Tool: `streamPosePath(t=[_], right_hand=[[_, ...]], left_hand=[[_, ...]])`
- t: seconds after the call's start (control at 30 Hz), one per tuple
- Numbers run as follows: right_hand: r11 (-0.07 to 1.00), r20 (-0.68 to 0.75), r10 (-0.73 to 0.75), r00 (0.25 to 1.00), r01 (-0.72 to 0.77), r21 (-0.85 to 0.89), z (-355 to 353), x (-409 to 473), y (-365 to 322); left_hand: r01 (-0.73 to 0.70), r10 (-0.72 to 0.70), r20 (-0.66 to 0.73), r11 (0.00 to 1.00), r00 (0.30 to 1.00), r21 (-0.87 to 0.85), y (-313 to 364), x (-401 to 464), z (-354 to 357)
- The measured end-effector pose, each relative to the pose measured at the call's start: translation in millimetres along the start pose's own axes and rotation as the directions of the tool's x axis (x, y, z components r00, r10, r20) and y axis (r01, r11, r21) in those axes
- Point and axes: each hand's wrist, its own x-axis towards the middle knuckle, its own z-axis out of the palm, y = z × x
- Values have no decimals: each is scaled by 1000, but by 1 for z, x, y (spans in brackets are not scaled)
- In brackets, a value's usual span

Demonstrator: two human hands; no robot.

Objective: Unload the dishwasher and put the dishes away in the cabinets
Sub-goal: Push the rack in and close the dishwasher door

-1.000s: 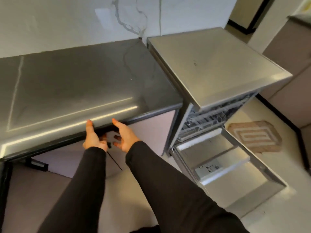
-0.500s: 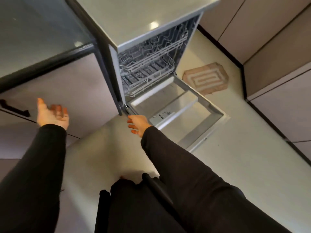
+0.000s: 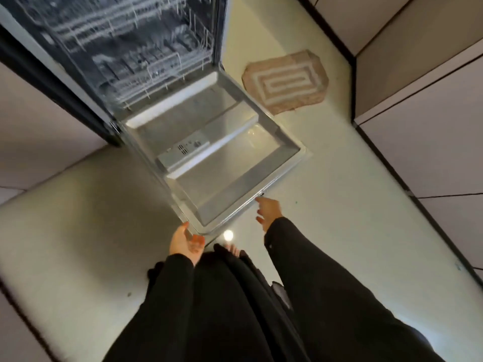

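Seemingly near the end — the dishwasher racks look bare, though blurred; its door lies dropped flat, both empty hands — left hand, right hand — spread loosely at its outer edge.

1. I can read no words, brands or numbers anywhere I look.
2. The detergent panel on my open dishwasher door carries small dark marks, too blurred to make out.
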Motion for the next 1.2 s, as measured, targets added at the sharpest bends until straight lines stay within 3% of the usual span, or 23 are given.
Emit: streamPosePath(t=[0.1,0.3,0.4,0.5,0.87,1.0,1.2], right_hand=[[995,-52,74,996,-71,65,-20,55,22],[991,-44,82,996,-76,114,-1,156,56],[988,7,66,998,-67,139,17,196,68],[947,78,97,992,-116,301,35,220,74],[932,133,87,987,-128,338,25,158,34],[941,184,63,981,-120,317,19,110,-4],[977,164,-34,986,-2,214,29,34,-61]], left_hand=[[46,-52,-57,994,997,-97,-42,44,1],[-12,-17,-94,957,995,-290,-76,158,1],[-57,21,-93,913,995,-403,-89,203,-10],[-91,41,-117,880,992,-467,-96,218,-17],[-103,26,-195,912,980,-396,-64,144,6],[-172,105,-185,903,977,-395,-42,92,20],[-366,245,-366,877,898,-311,2,20,44]])
